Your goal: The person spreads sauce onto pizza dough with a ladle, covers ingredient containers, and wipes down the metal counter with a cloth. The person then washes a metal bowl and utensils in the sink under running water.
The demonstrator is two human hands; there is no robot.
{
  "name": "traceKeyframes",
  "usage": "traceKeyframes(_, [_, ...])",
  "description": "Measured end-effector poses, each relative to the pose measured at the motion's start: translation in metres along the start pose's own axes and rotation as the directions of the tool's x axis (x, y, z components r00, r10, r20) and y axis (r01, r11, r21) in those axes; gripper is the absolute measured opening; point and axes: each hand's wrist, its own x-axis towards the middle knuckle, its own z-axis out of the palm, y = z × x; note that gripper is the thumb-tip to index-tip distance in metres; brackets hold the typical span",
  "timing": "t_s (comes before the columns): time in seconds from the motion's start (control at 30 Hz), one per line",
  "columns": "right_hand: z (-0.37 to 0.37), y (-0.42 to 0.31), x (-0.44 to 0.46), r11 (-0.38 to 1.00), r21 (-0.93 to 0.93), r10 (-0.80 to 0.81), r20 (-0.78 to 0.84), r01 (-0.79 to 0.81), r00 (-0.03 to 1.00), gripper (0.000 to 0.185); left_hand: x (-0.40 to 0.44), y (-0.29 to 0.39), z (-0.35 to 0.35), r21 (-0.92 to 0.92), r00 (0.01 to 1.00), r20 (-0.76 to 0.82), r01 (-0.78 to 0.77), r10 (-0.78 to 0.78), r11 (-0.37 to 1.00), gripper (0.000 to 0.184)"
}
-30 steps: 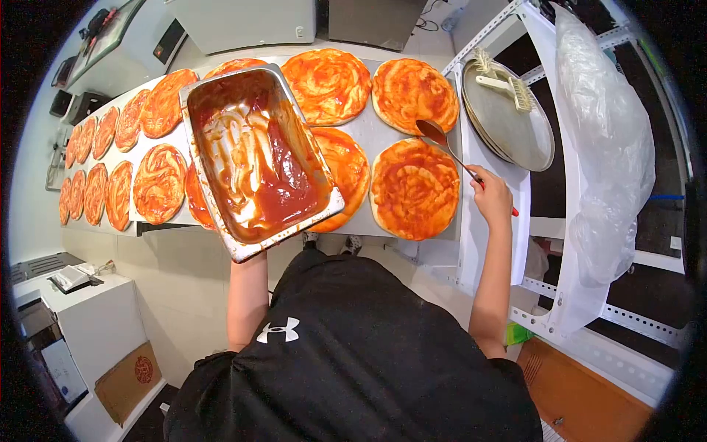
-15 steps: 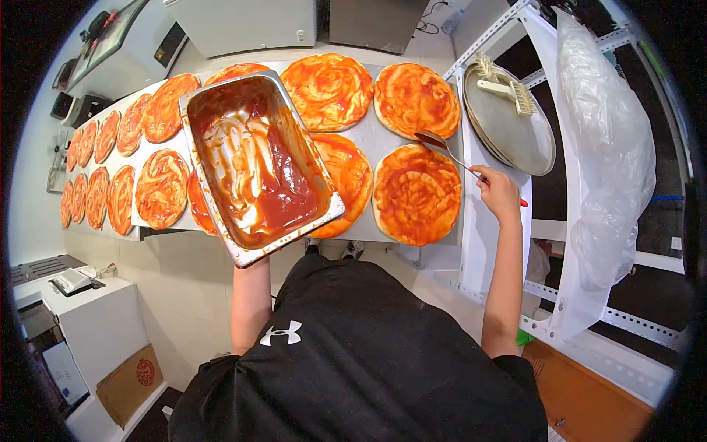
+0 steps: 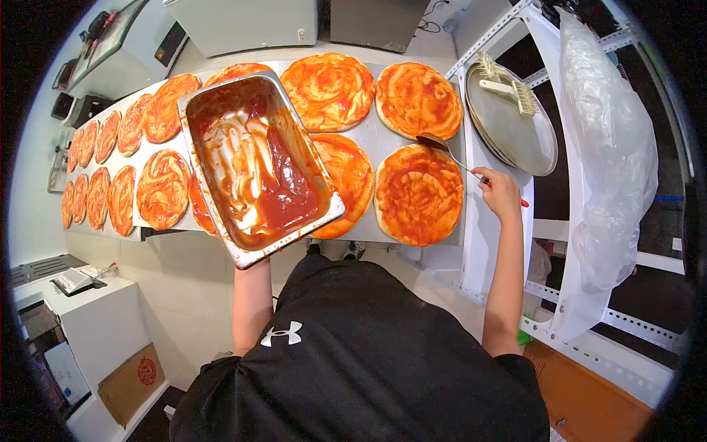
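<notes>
Right hand (image 3: 501, 194) grasping long-handled metal spoon with red handle end (image 3: 456, 159); spoon bowl sits where two round, red-sauced dough bases (image 3: 420, 195) nearly meet at table's right end. Left hand hidden under deep rectangular silver metal pan (image 3: 258, 166), grip can't be told. Pan tilted above long pale table (image 3: 368, 134), red sauce inside.

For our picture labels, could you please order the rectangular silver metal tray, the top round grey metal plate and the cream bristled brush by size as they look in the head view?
1. Silver metal tray, held up nearer the camera, which may enlarge it
2. Top grey metal plate
3. Cream bristled brush
</notes>
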Motion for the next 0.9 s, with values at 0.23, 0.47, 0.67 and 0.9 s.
traceKeyframes(0.23, [0.002, 0.005, 0.006, 0.995, 0.096, -0.016, 0.092, 0.007, 0.996, 0.033, -0.002, 0.0, 0.002, -0.053, 0.997, 0.074, 0.02, -0.016, 0.998, 0.06])
traceKeyframes(0.47, [0.002, 0.0, -0.017, 0.972, 0.236, 0.019, -0.012, -0.015, 1.0, 0.032, -0.005, -0.004, 0.004, 0.048, 0.993, -0.118, -0.022, 0.028, 0.999, 0.056])
traceKeyframes(0.67, [0.03, -0.008, -0.052, 0.908, 0.397, 0.172, -0.067, -0.132, 0.983, 0.027, -0.017, -0.001, -0.003, 0.017, 0.993, -0.117, -0.012, 0.014, 1.0, 0.052])
traceKeyframes(0.9, [0.075, -0.036, -0.066, 0.764, 0.63, 0.205, -0.033, -0.138, 0.978, 0.022, -0.019, -0.004, -0.011, 0.079, 0.992, -0.102, -0.067, 0.074, 0.995, 0.052])
